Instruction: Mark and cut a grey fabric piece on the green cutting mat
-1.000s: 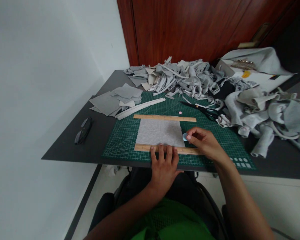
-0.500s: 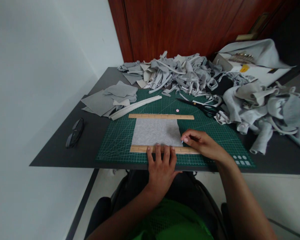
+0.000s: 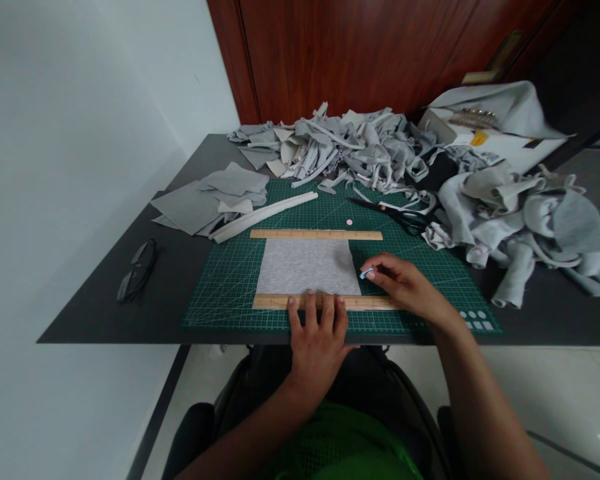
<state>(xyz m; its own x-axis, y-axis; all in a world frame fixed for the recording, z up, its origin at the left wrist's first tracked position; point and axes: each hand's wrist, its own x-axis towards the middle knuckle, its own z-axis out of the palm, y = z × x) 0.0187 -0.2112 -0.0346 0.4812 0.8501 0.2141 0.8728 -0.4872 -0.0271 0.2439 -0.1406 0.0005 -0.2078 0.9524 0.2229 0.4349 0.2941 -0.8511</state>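
**Pale wooden near ruler (image 3: 273,303) could pivot under one set of fingertips**

The left hand (image 3: 316,340), at the lower centre of the frame, is spread, its fingertips resting on the near ruler. The right hand (image 3: 399,281), right of centre, is well clear of the left, thumb and forefinger pinching a small, thin, pale blue piece (image 3: 365,273). That piece is just beside the right edge of a rectangular, heathered light-grey fabric panel (image 3: 307,267), which lies mid-frame on the green, white-gridded cutting mat (image 3: 447,283). A matching pale wooden far ruler (image 3: 315,235) crosses the panel's upper edge, untouched by either hand.

Because the left fingertips bear on one stretch of the near ruler, a sideways push could swing its ends and drag the soft panel askew. The right hand is over that ruler's right end; I cannot tell whether they touch, but a bump there could turn it. The far ruler, unheld, could shift if the panel is tugged. Pinched too hard, the thin piece might slip or snap.
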